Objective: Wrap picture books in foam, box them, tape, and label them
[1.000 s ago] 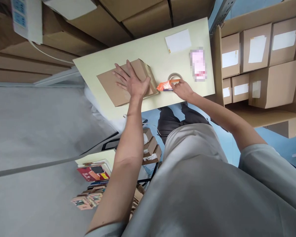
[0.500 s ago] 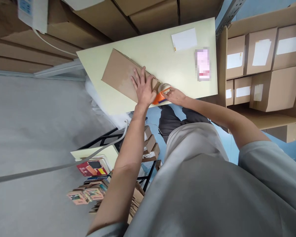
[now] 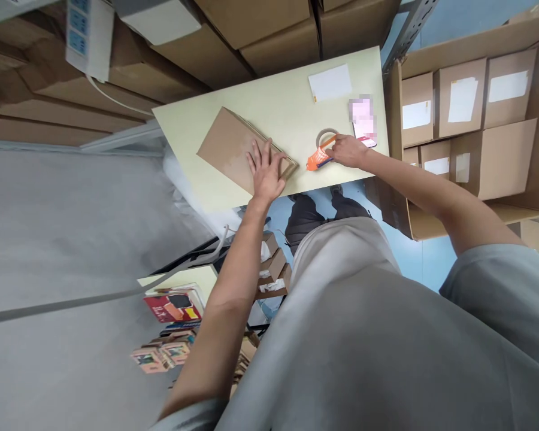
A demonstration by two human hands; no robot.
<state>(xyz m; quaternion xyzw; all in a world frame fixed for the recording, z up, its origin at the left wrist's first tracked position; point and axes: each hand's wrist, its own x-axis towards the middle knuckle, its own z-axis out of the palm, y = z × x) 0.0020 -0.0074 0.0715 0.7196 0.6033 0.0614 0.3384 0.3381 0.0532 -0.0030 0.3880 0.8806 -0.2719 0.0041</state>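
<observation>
A brown cardboard box [image 3: 227, 143] lies slantwise on the pale table [image 3: 188, 120]. My left hand [image 3: 266, 173] rests on its top near the right end, fingers spread. To the right, apart from the box, my right hand [image 3: 349, 151] grips an orange tape dispenser [image 3: 317, 158] with a roll of tape at its far side. The dispenser is just over the tabletop or touching it; I cannot tell which. Close beyond my right hand lies a phone [image 3: 365, 129], its screen blurred out.
A white sheet [image 3: 330, 82] lies at the table's back right. Large cartons [image 3: 278, 54] line the far side, with a power strip [image 3: 88, 36] at left. An open carton [image 3: 406, 197] holding several labelled boxes stands right. A grey cable [image 3: 117, 298] crosses at lower left.
My right hand has drawn the tape dispenser away from the box's right end, to the right. My left hand stays spread on the box. The whole view has shifted slightly.
</observation>
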